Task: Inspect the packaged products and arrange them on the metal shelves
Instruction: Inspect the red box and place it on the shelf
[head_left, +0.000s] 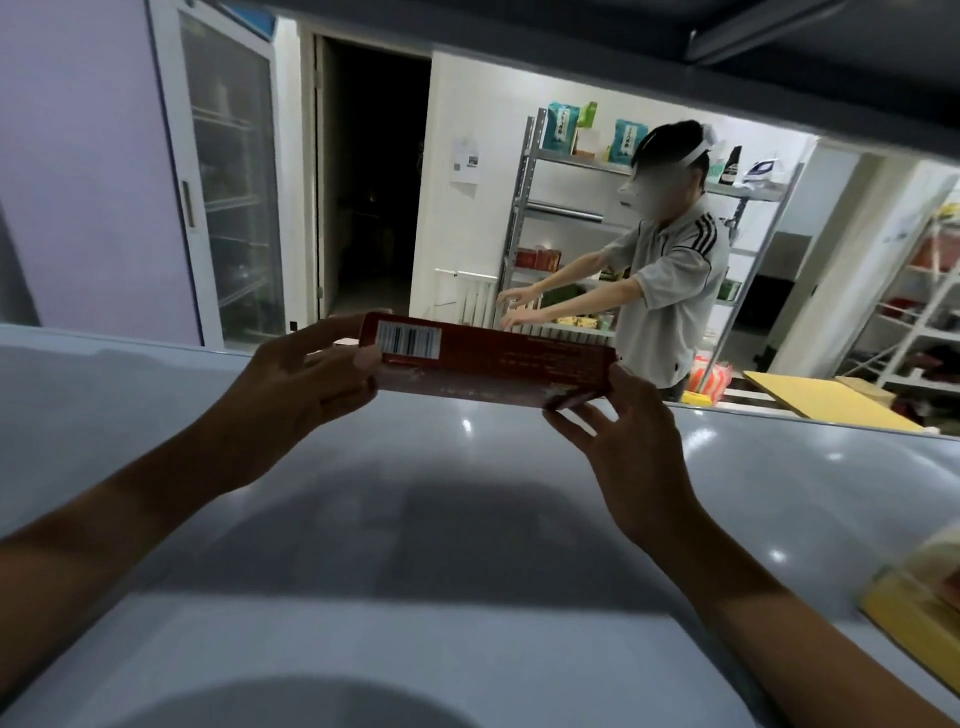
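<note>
A red box (493, 361) is held level at the centre of the frame, above a grey glossy shelf (467, 519) that fills the lower half. Its long side faces the camera, with a white barcode label (409, 339) at its left end and lines of small pale print along the face, too fine to read. No brand can be made out.

The left hand (301, 374) grips the box's left end, thumb pressed on the face just beside the barcode, fingers curled behind the top edge. The right hand (623, 431) holds the right end, fingers spread under the lower corner and thumb up against the end.

At the lower right edge of the frame a blurred yellow pack (919, 613) lies on the shelf.

Beyond the shelf's far edge, right of centre, another person (670, 280) in a grey shirt with black shoulder stripes reaches both arms to the left at a metal rack (524, 208). On the rack's top level stand teal bags (561, 127) with dark characters, too small to read, and lower down red boxes (537, 258) and green and yellow packs. A paper notice (465, 161) hangs on the white wall left of the rack; its print is illegible. Further left is a dark doorway (374, 182), and in the upper left a glass-door cabinet (228, 182). A second rack (919, 312) stands at the right edge, and a yellow board (826, 402) lies below it.
</note>
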